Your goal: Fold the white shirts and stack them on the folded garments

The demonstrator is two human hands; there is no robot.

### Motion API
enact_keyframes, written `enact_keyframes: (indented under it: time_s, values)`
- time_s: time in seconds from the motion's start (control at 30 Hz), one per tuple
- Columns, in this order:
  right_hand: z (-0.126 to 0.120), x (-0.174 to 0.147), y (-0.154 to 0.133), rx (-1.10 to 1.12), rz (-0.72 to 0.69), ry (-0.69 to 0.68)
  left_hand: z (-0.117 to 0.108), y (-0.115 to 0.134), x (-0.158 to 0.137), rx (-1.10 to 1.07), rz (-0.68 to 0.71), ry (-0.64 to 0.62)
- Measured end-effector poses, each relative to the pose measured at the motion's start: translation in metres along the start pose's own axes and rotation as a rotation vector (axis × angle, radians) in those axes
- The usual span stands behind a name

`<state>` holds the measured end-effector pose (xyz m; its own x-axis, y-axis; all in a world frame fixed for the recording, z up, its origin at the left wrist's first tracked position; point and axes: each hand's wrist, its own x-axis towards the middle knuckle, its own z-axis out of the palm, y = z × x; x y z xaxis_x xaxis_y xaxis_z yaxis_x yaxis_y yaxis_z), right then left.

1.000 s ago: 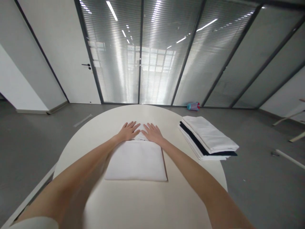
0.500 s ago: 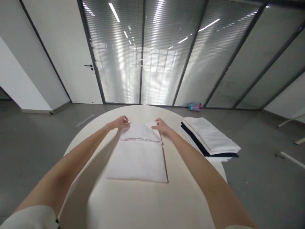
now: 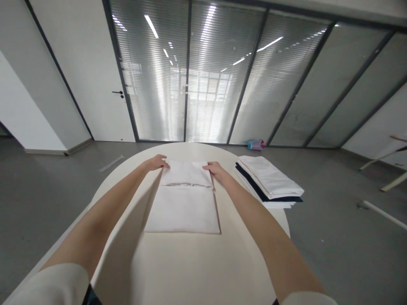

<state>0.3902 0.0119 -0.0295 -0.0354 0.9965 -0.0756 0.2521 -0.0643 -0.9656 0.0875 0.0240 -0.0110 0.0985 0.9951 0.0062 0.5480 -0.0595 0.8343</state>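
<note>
A folded white garment, its exact kind hidden by the folding, lies flat on the round table. Its far part is turned over toward me as a flap, whose near edge crosses the middle. At the far left corner, my left hand is closed with thumb and fingers on the cloth. My right hand pinches the far right edge in the same way. Both forearms reach along the sides of the garment.
A stack of folded white and dark garments sits at the table's right edge. The pale round table ends beyond my hands. On the floor past it lies a blue and red object. Chair legs show at far right.
The flap's far right corner was folded up and creased; now it lies straighter. My hands have shifted slightly along the far edge. The whole view has tilted a little.
</note>
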Motion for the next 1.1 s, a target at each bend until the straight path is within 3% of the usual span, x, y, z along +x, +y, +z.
enact_keyframes:
  time_s: [0.1, 0.17, 0.2, 0.27, 0.33, 0.47, 0.57, 0.67, 0.77, 0.93, 1.1]
  values:
    - [-0.010, -0.017, -0.022, 0.065, -0.110, 0.038, -0.016, 0.022, -0.020, -0.033, 0.073, 0.033]
    - [-0.022, -0.046, -0.028, 0.042, -0.297, 0.049, -0.022, 0.028, -0.053, -0.016, 0.195, 0.068]
    - [-0.028, -0.066, -0.026, -0.015, -0.422, 0.033, -0.022, 0.025, -0.075, 0.046, 0.342, 0.089]
    - [-0.038, -0.113, -0.012, -0.207, -0.638, -0.045, -0.015, 0.010, -0.125, 0.203, 0.620, 0.068]
    - [-0.042, -0.162, 0.010, -0.443, -0.741, -0.212, -0.002, -0.013, -0.174, 0.325, 0.788, -0.063]
    - [-0.044, -0.227, 0.038, -0.746, -0.818, -0.374, 0.011, -0.039, -0.229, 0.533, 0.885, -0.203]
    - [-0.041, -0.227, 0.022, -0.747, -0.833, -0.357, 0.005, -0.020, -0.228, 0.526, 0.885, -0.258]
    - [-0.024, -0.198, -0.010, -0.737, -0.791, -0.191, 0.010, 0.013, -0.205, 0.500, 0.802, -0.110]
    - [0.004, -0.173, -0.025, -0.843, -0.708, -0.108, 0.035, 0.029, -0.182, 0.572, 0.697, -0.025]
    - [0.037, -0.173, 0.012, -1.058, -0.623, -0.266, 0.078, 0.003, -0.180, 0.784, 0.737, -0.136]
    - [0.030, -0.177, 0.034, -1.058, -0.646, -0.283, 0.083, -0.014, -0.190, 0.817, 0.822, -0.092]
